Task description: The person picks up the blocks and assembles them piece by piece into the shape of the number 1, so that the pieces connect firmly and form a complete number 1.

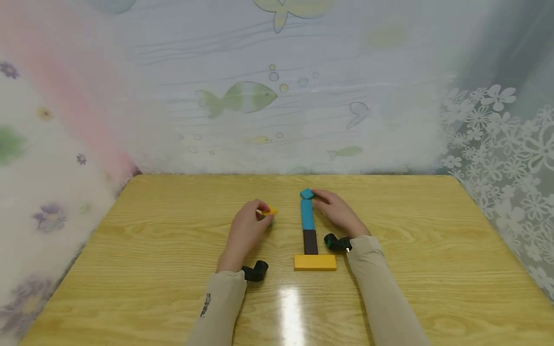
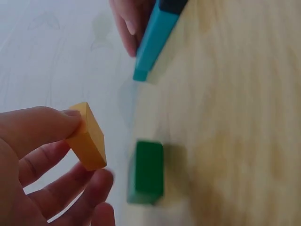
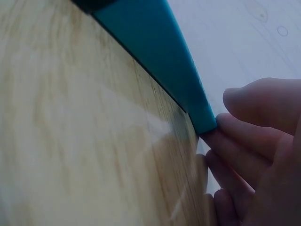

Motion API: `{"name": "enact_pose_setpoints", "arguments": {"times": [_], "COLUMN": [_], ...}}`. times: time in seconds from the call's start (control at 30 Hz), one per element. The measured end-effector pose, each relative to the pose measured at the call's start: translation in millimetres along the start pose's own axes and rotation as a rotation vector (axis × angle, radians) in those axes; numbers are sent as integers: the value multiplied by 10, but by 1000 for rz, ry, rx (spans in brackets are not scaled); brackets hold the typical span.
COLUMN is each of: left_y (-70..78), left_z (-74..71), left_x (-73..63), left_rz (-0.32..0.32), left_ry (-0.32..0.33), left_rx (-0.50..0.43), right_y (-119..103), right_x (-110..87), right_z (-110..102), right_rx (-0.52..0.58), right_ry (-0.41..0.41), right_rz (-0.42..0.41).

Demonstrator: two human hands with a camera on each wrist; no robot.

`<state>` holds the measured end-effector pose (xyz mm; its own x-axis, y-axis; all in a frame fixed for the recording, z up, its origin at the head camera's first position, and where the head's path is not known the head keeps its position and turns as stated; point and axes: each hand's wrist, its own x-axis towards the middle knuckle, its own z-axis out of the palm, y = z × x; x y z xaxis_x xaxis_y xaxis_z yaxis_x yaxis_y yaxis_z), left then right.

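Left wrist view: a small yellow block (image 2: 88, 139) is pinched between the thumb and fingers of the left hand (image 1: 248, 223), and is held clear of the tabletop. Just beside those fingertips, on the table, a green block (image 2: 148, 172) is seen, apart from the yellow one. By the loosely extended fingers of the right hand (image 1: 337, 211), a small blue block (image 1: 307, 193) is touched; the thumb is held away from it. From that block, past the inner side of the right fingers and toward the wearer, a straight row is formed by a long blue block (image 1: 307, 215) and a dark block (image 1: 310, 242), ended by a long yellow block (image 1: 315, 262) laid crosswise. Behind the left fingers, on the sleeve (image 1: 220, 293), a dark mark (image 1: 205, 305) is borne, too small to be read. Black devices are worn at the left wrist (image 1: 255, 271) and right wrist (image 1: 337, 242). Beneath the fingers, a glossy wood-grained table (image 1: 164, 230) is shown; beyond them, a pale curtain (image 1: 173, 129) is printed with green fish (image 1: 240, 97), flanked on the right-hand side by white flowers (image 1: 497, 98).
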<state>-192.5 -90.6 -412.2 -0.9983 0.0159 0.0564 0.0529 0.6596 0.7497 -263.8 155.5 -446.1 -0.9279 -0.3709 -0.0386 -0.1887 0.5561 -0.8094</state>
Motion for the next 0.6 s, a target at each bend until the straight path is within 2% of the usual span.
{"name": "enact_pose_setpoints", "arguments": {"times": [0.17, 0.3, 0.4, 0.6], "left_y": [149, 224, 248, 268], "left_z": [130, 229, 285, 344], "left_x": [140, 235, 285, 352], "left_rz": [69, 99, 102, 83], "left_ry": [-27, -46, -59, -57], "left_rx": [31, 121, 184, 247], "right_y": [6, 31, 54, 67], "right_x": [-7, 10, 23, 21], "right_z": [-10, -16, -16, -16], "right_rx": [16, 11, 14, 16], "right_ry": [11, 9, 12, 21], "right_rz": [-1, -21, -22, -15]}}
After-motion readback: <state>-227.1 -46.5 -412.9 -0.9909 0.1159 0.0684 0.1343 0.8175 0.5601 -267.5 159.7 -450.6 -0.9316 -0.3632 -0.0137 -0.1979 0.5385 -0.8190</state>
